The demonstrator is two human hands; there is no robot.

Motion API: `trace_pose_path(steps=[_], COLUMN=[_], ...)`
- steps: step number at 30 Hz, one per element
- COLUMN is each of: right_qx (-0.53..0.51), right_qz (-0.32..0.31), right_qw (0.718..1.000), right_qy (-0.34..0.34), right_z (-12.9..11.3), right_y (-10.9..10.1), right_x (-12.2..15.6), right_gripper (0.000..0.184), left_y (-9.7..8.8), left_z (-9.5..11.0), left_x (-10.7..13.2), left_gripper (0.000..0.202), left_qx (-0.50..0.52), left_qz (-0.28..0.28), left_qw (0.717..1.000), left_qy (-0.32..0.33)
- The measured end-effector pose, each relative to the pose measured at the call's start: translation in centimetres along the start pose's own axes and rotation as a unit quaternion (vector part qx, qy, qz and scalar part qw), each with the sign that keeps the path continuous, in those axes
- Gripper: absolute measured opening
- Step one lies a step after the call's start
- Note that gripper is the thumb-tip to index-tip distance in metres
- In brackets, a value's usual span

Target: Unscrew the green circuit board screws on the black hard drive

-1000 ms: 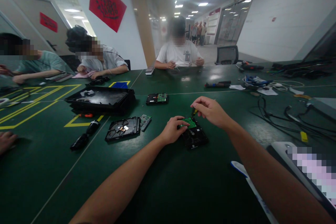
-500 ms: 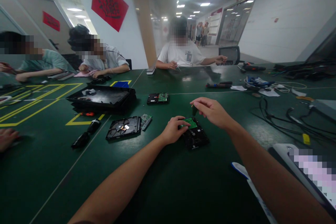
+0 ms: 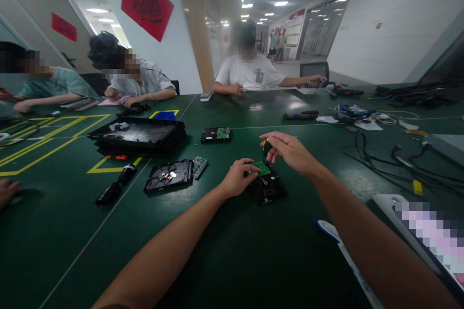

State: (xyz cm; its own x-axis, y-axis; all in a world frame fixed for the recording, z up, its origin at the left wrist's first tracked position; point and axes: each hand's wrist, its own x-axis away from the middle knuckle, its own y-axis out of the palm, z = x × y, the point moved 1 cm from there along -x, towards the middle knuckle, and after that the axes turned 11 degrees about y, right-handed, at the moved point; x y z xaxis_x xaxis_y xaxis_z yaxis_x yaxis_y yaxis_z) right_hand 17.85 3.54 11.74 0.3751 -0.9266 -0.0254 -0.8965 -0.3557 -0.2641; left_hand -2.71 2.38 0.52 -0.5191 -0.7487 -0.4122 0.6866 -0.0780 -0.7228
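A black hard drive with a green circuit board at its far end lies on the table before me. My left hand grips the drive's left side, fingertips resting over the board. Above the board's far right corner is my right hand, its fingers closed around a short screwdriver with a yellow and black handle. The screwdriver's tip is hidden or too small to make out. To the left lie another opened hard drive and a loose circuit board. A further drive sits farther back.
A black tray-like casing stands at the left, with a black cylindrical object in front. Black cables spread at the right, near a phone. A person sits across the green table; others sit at the left.
My right hand has turned its grip around the screwdriver, so more of the yellow handle shows. My left hand stays on the hard drive. The view has shifted slightly.
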Motion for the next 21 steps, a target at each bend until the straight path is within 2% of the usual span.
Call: trace_pose_path(steps=[5,9,21], right_qx=[0.081,0.078,0.095], right_qz=[0.056,0.083,0.042], right_qw=[0.995,0.993,0.994], right_qy=[-0.034,-0.025,-0.028], right_z=[0.09,0.33,-0.32], right_y=[-0.65,-0.88,-0.51], right_x=[-0.04,-0.22,0.24], right_gripper=[0.029,0.026,0.030], left_y=[0.06,0.13,0.21], left_z=[-0.19,-0.29,-0.34], left_x=[0.02,0.01,0.05], left_gripper=[0.025,0.025,0.025], left_qx=[0.000,-0.002,0.002], left_qz=[-0.003,-0.003,0.001], left_qw=[1.000,1.000,1.000], left_qy=[0.001,-0.003,0.000])
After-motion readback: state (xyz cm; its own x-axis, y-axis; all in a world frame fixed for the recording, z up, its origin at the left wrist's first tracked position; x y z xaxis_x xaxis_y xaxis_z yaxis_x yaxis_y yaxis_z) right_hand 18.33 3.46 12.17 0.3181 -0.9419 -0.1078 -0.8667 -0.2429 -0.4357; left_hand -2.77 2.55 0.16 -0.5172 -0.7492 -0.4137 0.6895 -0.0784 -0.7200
